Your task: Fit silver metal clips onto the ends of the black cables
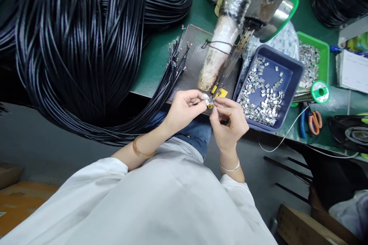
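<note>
Both my hands meet at the table's front edge, just below a fixture with yellow parts [221, 93]. My left hand [185, 109] pinches a small metal connector [209, 102] between thumb and fingers. From the other side, my right hand [229, 119] closes its thumb and fingertips at the same small piece; whatever it grips is too small to name. A wrapped white tube [215, 51] slants down to a spot above my fingers. Right of my right hand is a blue tray [290, 74] with many small metal connectors.
Black cables [77, 46] cover the left side, their stripped ends [175, 61] on a metal plate [195, 42]. At right are a green tray [324, 51], a solder spool [320, 92], orange-handled pliers [315, 122] and papers [352, 71]. A person's sleeve [350, 210] shows at lower right.
</note>
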`<control>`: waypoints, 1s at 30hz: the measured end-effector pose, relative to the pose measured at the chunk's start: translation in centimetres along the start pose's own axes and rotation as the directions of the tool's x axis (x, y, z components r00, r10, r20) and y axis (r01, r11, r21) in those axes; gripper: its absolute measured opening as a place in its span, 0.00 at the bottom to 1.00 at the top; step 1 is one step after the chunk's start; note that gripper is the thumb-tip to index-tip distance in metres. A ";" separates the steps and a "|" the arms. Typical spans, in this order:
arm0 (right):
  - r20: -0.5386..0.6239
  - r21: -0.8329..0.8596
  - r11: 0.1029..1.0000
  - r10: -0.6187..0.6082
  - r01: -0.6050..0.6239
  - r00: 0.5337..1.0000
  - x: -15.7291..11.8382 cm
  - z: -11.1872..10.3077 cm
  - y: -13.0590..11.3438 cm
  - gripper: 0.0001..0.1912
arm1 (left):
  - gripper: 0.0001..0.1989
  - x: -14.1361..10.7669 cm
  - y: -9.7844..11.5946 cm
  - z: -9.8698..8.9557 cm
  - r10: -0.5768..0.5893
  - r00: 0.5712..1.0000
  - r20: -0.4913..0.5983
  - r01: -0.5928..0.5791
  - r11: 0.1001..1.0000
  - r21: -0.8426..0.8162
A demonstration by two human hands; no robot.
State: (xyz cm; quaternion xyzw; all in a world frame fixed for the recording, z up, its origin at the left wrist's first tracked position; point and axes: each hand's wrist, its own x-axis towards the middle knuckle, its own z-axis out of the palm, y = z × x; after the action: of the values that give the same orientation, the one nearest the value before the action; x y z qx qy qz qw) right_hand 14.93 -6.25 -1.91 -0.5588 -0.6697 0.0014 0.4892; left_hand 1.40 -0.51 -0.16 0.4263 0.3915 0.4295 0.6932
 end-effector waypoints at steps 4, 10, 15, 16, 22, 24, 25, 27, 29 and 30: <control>-0.013 0.005 1.000 0.015 -0.015 1.000 0.0 0.0 0.0 0.06 | 0.05 0.0 -0.2 0.0 0.003 1.000 -0.006 -0.003 1.000 0.025; -0.036 -0.017 1.000 0.008 -0.008 0.999 0.2 0.0 -0.1 0.07 | 0.04 -0.2 -0.6 0.1 0.058 0.998 0.000 -0.058 0.995 0.082; -0.041 -0.024 0.999 0.020 -0.021 0.999 0.2 0.0 -0.3 0.07 | 0.04 -0.2 -0.4 0.2 0.055 0.998 -0.009 -0.054 0.995 0.088; -0.039 -0.019 1.000 0.020 -0.021 0.999 0.2 -0.1 -0.3 0.07 | 0.04 -0.3 -0.3 0.2 0.051 0.999 -0.007 -0.050 0.995 0.088; -0.038 -0.020 1.000 -0.001 0.001 0.999 0.1 -0.1 -0.2 0.07 | 0.05 -0.4 -0.4 0.1 0.058 0.998 0.033 -0.061 0.992 0.114; -0.040 -0.025 1.000 -0.004 0.003 0.999 0.1 -0.1 -0.2 0.08 | 0.04 -0.4 -0.5 0.1 0.064 0.997 0.039 -0.069 0.991 0.114; -0.039 -0.028 1.000 -0.006 0.005 0.999 0.1 -0.1 -0.2 0.08 | 0.04 -0.3 -0.5 0.1 0.068 0.997 0.036 -0.072 0.991 0.116; -0.038 -0.031 0.999 -0.007 0.006 0.999 0.2 -0.1 -0.2 0.08 | 0.04 -0.3 -0.5 0.1 0.072 0.997 0.026 -0.075 0.989 0.124; -0.037 -0.033 0.999 -0.003 0.002 0.999 0.2 0.0 -0.2 0.07 | 0.03 -0.3 -0.4 0.1 0.071 0.997 0.023 -0.073 0.990 0.124; -0.038 -0.034 0.999 0.000 -0.001 0.999 0.2 0.0 -0.2 0.07 | 0.03 -0.3 -0.3 0.1 0.069 0.997 0.023 -0.071 0.990 0.118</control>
State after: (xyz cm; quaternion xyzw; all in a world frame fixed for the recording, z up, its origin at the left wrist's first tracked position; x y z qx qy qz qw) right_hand 14.80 -6.18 -1.67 -0.5672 -0.6600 -0.0204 0.4923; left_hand 1.49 -0.87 -0.41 0.4844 0.3947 0.4253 0.6547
